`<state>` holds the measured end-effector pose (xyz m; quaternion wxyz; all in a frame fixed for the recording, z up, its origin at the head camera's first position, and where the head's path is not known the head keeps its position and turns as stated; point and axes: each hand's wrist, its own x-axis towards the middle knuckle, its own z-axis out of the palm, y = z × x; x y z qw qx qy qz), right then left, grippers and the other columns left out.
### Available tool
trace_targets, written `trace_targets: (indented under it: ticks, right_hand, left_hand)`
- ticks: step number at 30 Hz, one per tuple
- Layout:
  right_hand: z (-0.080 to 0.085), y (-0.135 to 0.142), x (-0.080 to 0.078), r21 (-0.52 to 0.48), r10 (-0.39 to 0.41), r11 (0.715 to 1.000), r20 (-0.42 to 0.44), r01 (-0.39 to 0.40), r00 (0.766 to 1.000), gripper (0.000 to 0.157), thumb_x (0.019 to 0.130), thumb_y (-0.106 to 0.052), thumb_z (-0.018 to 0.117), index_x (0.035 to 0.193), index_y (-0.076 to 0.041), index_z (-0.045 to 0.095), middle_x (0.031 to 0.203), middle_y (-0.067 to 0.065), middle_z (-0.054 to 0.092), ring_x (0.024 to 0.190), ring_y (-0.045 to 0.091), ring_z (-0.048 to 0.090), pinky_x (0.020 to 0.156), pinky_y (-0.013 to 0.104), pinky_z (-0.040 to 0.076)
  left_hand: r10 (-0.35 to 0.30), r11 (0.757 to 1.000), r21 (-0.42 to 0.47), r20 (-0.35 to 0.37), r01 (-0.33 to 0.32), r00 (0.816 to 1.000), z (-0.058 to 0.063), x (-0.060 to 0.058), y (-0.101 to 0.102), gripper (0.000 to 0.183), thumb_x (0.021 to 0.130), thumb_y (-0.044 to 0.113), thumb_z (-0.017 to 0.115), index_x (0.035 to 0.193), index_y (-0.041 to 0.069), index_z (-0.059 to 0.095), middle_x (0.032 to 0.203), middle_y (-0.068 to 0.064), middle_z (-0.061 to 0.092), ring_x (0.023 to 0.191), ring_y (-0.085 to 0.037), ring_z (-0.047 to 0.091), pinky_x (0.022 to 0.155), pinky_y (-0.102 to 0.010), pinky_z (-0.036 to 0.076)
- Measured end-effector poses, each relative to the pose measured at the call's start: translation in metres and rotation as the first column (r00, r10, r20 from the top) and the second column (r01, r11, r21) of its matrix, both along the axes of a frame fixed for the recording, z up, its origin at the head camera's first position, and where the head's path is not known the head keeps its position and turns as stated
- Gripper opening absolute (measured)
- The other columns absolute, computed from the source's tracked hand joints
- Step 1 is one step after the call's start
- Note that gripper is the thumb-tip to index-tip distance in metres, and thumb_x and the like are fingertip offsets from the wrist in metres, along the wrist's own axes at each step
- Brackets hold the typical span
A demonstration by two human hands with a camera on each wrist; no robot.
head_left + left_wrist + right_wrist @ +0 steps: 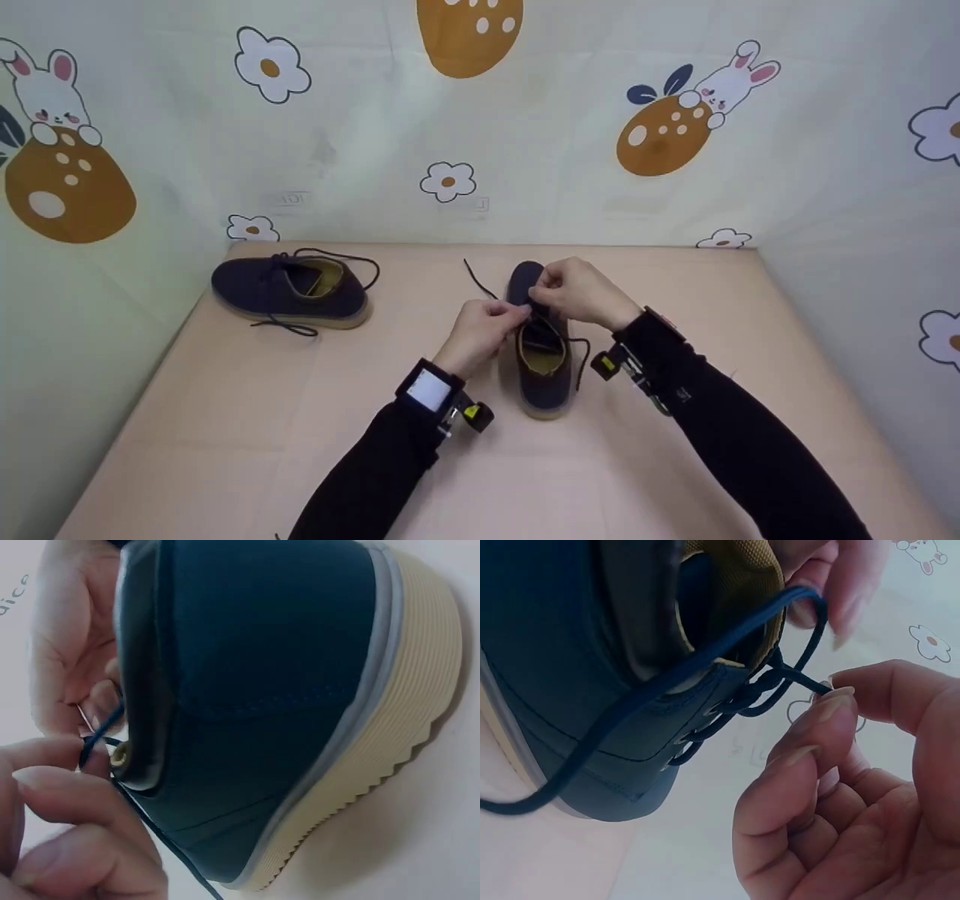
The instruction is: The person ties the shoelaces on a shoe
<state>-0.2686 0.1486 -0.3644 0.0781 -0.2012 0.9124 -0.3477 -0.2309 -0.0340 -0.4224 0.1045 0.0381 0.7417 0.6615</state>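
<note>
A dark blue lace-up shoe (546, 390) stands upright on the table, toe pointing away, with a tan lining and pale ridged sole (409, 682). My left hand (480, 334) is at the left of its lace opening. Between thumb and finger it pinches a dark blue shoelace (97, 742). Opposite, my right hand (581, 292) pinches the lace (806, 681) between thumb and forefinger, close to the top eyelets. The laces look twisted across each other there, and one strand loops loosely over the shoe's side in the right wrist view.
A matching shoe (262, 289) lies at the back left, toe to the left, its laces loose. The beige table (300, 427) meets a pale printed cloth wall (360, 150) at the back and sides. Each wrist carries a strapped-on camera device.
</note>
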Motion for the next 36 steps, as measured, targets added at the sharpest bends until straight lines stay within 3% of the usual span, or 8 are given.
trace_targets:
  ticks: [4, 9, 14, 18, 22, 27, 31, 36]
  right_hand:
    - [-0.002, 0.001, 0.001, -0.026, -0.018, 1.000, -0.032, 0.017, 0.999, 0.018, 0.093, -0.019, 0.065, 0.079, -0.008, 0.068, 0.071, 0.001, 0.065, 0.055, 0.012, 0.058, 0.052, 0.025, 0.046]
    - [-0.004, 0.002, 0.000, -0.047, -0.046, 0.998, -0.061, 0.043, 0.997, 0.017, 0.092, -0.017, 0.065, 0.077, -0.008, 0.067, 0.068, -0.001, 0.063, 0.055, 0.012, 0.059, 0.053, 0.026, 0.047]
    - [-0.002, 0.003, 0.003, -0.035, -0.066, 0.997, -0.076, 0.063, 0.995, 0.017, 0.092, -0.019, 0.065, 0.079, -0.009, 0.069, 0.067, -0.002, 0.061, 0.056, 0.013, 0.055, 0.054, 0.027, 0.043]
    - [-0.001, 0.003, 0.007, -0.041, -0.052, 0.998, -0.112, 0.047, 0.992, 0.014, 0.092, -0.018, 0.067, 0.083, -0.008, 0.071, 0.068, -0.002, 0.061, 0.058, 0.013, 0.053, 0.054, 0.027, 0.042]
    - [-0.002, 0.002, 0.015, -0.026, -0.008, 1.000, -0.203, 0.003, 0.979, 0.011, 0.091, -0.016, 0.070, 0.084, -0.008, 0.071, 0.067, -0.003, 0.062, 0.059, 0.012, 0.052, 0.055, 0.027, 0.043]
    - [-0.005, 0.002, 0.028, 0.009, 0.038, 0.999, -0.301, -0.037, 0.953, 0.009, 0.089, -0.016, 0.073, 0.082, -0.010, 0.071, 0.066, -0.006, 0.060, 0.058, 0.010, 0.053, 0.055, 0.027, 0.043]
    - [-0.009, 0.004, 0.034, 0.002, 0.054, 0.998, -0.354, -0.056, 0.934, 0.007, 0.088, -0.016, 0.076, 0.083, -0.011, 0.073, 0.066, -0.008, 0.060, 0.057, 0.008, 0.051, 0.053, 0.026, 0.042]
    - [-0.018, 0.008, 0.038, 0.008, 0.145, 0.987, -0.445, -0.158, 0.884, 0.006, 0.087, -0.016, 0.078, 0.086, -0.011, 0.078, 0.076, -0.006, 0.066, 0.067, 0.008, 0.059, 0.060, 0.026, 0.048]
  left_hand:
    - [-0.034, 0.998, -0.057, -0.084, 0.030, 0.996, 0.000, 0.001, 0.005, 0.018, 0.088, 0.026, 0.077, 0.083, 0.008, 0.077, 0.066, 0.005, 0.061, 0.056, -0.008, 0.049, 0.050, -0.022, 0.037]
    - [-0.117, 0.982, -0.165, -0.189, 0.086, 0.975, 0.002, 0.005, 0.009, 0.018, 0.083, 0.027, 0.081, 0.078, 0.010, 0.079, 0.076, 0.003, 0.072, 0.074, -0.009, 0.061, 0.064, -0.023, 0.046]
    - [-0.095, 0.974, -0.223, -0.208, 0.047, 0.973, 0.002, 0.001, 0.001, 0.024, 0.082, 0.033, 0.083, 0.072, 0.011, 0.076, 0.065, 0.009, 0.063, 0.063, -0.008, 0.052, 0.055, -0.023, 0.038]
    - [0.003, 0.994, -0.106, -0.173, -0.022, 0.985, 0.003, 0.000, -0.002, 0.030, 0.092, 0.035, 0.072, 0.076, 0.009, 0.076, 0.055, 0.008, 0.048, 0.049, -0.008, 0.038, 0.046, -0.023, 0.027]
    - [0.056, 0.998, 0.029, -0.090, -0.053, 0.994, 0.005, 0.000, 0.001, 0.039, 0.099, 0.038, 0.060, 0.087, 0.004, 0.076, 0.054, 0.006, 0.041, 0.043, -0.007, 0.033, 0.042, -0.021, 0.026]
    - [0.045, 0.996, 0.078, -0.029, -0.042, 0.999, 0.006, 0.000, 0.002, 0.037, 0.097, 0.039, 0.063, 0.090, 0.004, 0.077, 0.054, 0.007, 0.038, 0.041, -0.006, 0.031, 0.040, -0.020, 0.024]
    - [0.001, 0.996, 0.091, 0.013, -0.002, 1.000, 0.006, -0.001, 0.000, 0.032, 0.094, 0.036, 0.068, 0.088, 0.005, 0.077, 0.052, 0.007, 0.039, 0.040, -0.005, 0.031, 0.039, -0.020, 0.023]
    - [-0.031, 0.993, 0.113, 0.059, 0.024, 0.998, 0.005, -0.001, -0.001, 0.028, 0.092, 0.033, 0.071, 0.088, 0.006, 0.077, 0.054, 0.006, 0.046, 0.041, -0.004, 0.033, 0.039, -0.018, 0.026]
